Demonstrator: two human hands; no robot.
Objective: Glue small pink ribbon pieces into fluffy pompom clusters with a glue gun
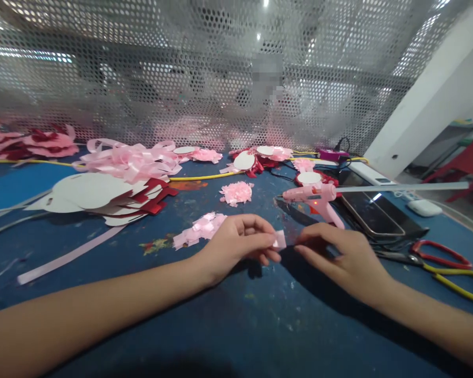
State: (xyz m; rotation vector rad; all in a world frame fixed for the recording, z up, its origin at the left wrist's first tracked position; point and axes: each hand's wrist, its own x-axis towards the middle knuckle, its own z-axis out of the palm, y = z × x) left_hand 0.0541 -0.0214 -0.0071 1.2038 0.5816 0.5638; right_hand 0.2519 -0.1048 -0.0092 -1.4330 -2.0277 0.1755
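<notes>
Between the thumb and fingers of my left hand point(249, 239) is pinched a short piece of pale pink ribbon point(279, 240), its end sticking out to the right. My right hand point(341, 257) hovers just right of it, fingers curled, with a small gap between thumb and forefinger and nothing visible in them. Behind my left wrist lies a heap of cut pink ribbon pieces point(201, 229). Farther back sits a pink ribbon flower point(236, 193). A pink hot glue gun point(311, 194) with a long glue stick and a lit orange light stands beyond my right hand.
Scissors with red and yellow handles point(421, 261) and a dark phone point(372, 210) lie at the right. At the left are stacked white card shapes point(86, 191), a ribbon strip point(71, 257) and looped pink ribbon point(134, 160). A perforated metal screen point(205, 68) rises behind the blue table.
</notes>
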